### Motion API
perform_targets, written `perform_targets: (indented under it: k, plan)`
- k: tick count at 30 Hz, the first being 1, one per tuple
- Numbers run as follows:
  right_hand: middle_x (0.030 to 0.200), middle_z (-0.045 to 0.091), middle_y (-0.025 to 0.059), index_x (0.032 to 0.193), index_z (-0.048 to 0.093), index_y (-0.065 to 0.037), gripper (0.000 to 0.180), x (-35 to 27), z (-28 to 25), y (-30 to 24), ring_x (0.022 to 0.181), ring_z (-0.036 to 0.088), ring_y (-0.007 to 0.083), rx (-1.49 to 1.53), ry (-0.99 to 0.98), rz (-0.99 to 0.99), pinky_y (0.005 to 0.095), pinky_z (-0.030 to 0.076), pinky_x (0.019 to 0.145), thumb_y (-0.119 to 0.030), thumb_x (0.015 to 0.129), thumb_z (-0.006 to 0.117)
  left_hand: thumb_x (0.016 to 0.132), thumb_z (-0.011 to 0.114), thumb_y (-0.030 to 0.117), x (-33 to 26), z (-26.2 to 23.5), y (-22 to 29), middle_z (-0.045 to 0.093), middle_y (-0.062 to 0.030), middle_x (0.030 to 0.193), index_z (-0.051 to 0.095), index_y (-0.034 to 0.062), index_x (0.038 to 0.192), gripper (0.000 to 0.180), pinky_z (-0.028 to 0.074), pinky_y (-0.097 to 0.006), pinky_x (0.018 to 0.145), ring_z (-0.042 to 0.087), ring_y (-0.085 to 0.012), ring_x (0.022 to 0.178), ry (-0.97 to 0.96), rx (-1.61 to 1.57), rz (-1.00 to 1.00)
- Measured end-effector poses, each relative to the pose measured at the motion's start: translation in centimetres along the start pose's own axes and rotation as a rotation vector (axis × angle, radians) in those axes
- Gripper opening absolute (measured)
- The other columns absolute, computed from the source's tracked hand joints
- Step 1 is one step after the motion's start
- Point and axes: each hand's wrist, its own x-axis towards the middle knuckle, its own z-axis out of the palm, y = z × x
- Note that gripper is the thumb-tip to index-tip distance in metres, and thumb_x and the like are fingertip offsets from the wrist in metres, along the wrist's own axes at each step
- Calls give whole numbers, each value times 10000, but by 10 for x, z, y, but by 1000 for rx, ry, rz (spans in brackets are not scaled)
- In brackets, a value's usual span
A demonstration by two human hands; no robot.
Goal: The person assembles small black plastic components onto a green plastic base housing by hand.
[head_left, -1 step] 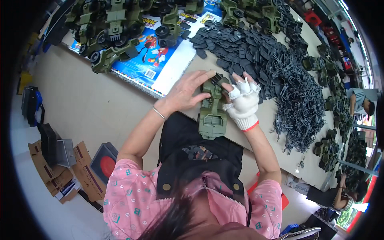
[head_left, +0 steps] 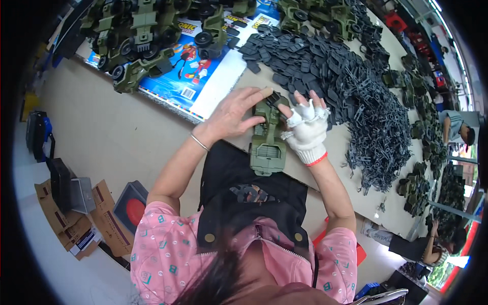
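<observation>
light: bright, even daylight | shadows: soft | glare: upper-right rim | edges: fisheye bending, black vignette | focus: sharp centre

You are at a toy assembly line in a factory. The long counter (head_left: 127, 137) in front of you carries rows of green toy trucks (head_left: 137, 35) and a wide heap of dark grey plastic parts (head_left: 356, 91). More trucks (head_left: 427, 122) line it to your right, where other workers (head_left: 457, 129) sit. Flattened cartons (head_left: 76, 223) lie on the floor.
</observation>
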Motion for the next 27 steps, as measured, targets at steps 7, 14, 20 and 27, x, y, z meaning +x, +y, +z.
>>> perform_targets:
  k: [7, 14, 20, 27]
  plan:
    - [1530, 539, 5, 1313, 710, -387, 510, -21, 3, 10, 1445, 433, 364, -97, -5, -89, 612, 275, 1185, -250, 822, 737, 812, 828, 171, 0, 3, -1, 614, -169, 1306, 540, 125, 1458, 708, 531, -462, 994, 615, -388, 1187, 4, 171, 150]
    - [1571, 490, -10, 1353, 685, -377, 502, -28, 11, 8, 1478, 394, 358, -169, 53, -93, 620, 222, 1213, -292, 860, 717, 809, 820, 152, 2, 1, 4, 614, -153, 1300, 547, 128, 1445, 693, 542, -458, 974, 629, -370, 1163, 9, 162, 130]
    - [1529, 538, -3, 1368, 668, -351, 510, -21, 6, 4, 1457, 431, 346, -184, 100, -101, 624, 232, 1209, -286, 864, 713, 812, 816, 159, 9, -7, 9, 616, -152, 1279, 542, 121, 1454, 700, 538, -445, 974, 628, -366, 1159, -37, 169, 128]
    - [1210, 647, 173, 1231, 685, -74, 410, -58, -54, 9, 1129, 607, 406, 211, -362, 437, 496, 505, 936, -141, 833, 758, 841, 794, 256, 17, -26, 12, 554, -171, 1337, 512, 50, 1441, 694, 505, -453, 1013, 588, -410, 1200, -322, 58, -109]
